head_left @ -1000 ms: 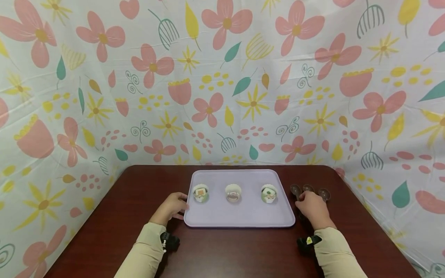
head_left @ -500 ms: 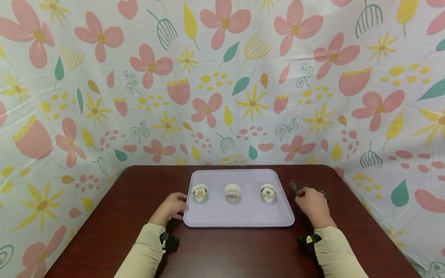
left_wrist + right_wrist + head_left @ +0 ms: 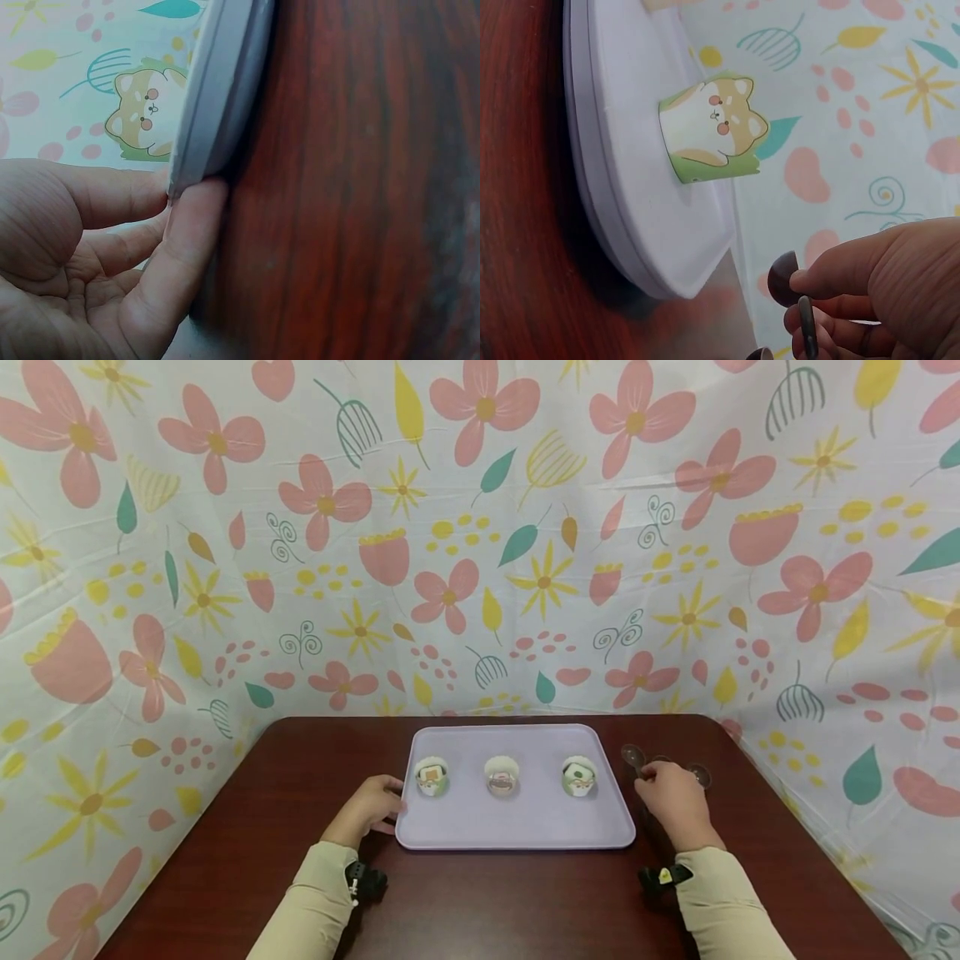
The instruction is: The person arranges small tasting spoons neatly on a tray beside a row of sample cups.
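A pale lilac tray (image 3: 517, 822) lies on the table. My left hand (image 3: 372, 806) pinches its left rim (image 3: 217, 97) between thumb and fingers. On it stand three small printed paper cups: a left one (image 3: 431, 777), a middle one (image 3: 502, 777) and a right one (image 3: 579, 777), which shows a cartoon dog (image 3: 712, 131) in the right wrist view. Right of the tray, my right hand (image 3: 675, 802) pinches a small dark brown spoon (image 3: 633, 755) by its handle (image 3: 808, 326). Two more spoons lie beside it, the far-right one (image 3: 700, 775) partly behind my hand.
The dark red-brown wooden table (image 3: 480, 902) carries everything. A white cloth with flowers and leaves (image 3: 480, 610) hangs behind the table and along both sides. In the right wrist view another dark spoon (image 3: 760, 354) shows at the bottom edge.
The spoon in my right hand has shifted slightly away from me and to the left, and its bowl stands farther from the other spoons. My left hand stays at the tray's rim.
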`<state>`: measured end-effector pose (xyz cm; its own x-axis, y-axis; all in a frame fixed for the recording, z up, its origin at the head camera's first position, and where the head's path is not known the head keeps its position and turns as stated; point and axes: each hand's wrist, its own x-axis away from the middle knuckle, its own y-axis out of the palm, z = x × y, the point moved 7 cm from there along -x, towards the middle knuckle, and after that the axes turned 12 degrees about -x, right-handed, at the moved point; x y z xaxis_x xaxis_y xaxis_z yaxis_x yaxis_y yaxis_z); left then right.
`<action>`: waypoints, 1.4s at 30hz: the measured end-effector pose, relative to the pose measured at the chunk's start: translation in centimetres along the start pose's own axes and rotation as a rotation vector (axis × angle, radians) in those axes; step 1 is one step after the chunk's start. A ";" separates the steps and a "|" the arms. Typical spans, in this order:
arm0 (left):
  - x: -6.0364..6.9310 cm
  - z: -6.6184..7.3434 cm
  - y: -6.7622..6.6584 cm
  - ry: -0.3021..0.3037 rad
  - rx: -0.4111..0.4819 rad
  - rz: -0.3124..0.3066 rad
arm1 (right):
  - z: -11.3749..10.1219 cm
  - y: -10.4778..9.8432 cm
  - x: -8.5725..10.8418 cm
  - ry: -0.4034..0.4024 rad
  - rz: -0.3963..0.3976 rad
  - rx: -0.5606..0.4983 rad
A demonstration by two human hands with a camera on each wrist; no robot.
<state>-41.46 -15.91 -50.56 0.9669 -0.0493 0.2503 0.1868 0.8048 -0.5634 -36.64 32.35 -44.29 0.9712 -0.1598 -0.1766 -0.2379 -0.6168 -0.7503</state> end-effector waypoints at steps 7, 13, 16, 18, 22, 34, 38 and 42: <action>-0.1 -0.3 0.0 -0.001 -0.008 -0.005 | -0.4 0.5 0.2 -0.022 0.008 0.010; -0.2 -0.3 0.1 0.011 -0.012 -0.003 | -1.0 0.6 0.2 -0.006 0.001 0.007; -0.2 -0.3 0.1 0.010 -0.006 -0.005 | -1.4 0.7 0.2 0.006 -0.010 0.005; -0.2 -0.3 0.1 0.008 0.004 -0.006 | -1.6 0.8 0.2 0.003 -0.010 0.000; -0.1 -0.1 0.1 0.011 0.019 -0.019 | -2.1 1.1 0.3 -0.032 0.014 -0.002; -0.4 -0.3 0.0 0.009 0.010 -0.016 | -2.9 1.7 0.5 -0.053 0.015 -0.044; -0.4 -0.2 0.0 0.005 0.011 -0.016 | -3.0 2.0 0.5 -0.058 0.020 -0.056; -0.3 -0.2 0.0 -0.007 0.005 -0.019 | -3.0 2.3 0.5 -0.051 0.021 -0.062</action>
<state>-41.69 -16.00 -50.75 0.9619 -0.0610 0.2663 0.2047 0.8067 -0.5544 -36.78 28.53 -44.16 0.9650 -0.1350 -0.2250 -0.2569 -0.6606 -0.7054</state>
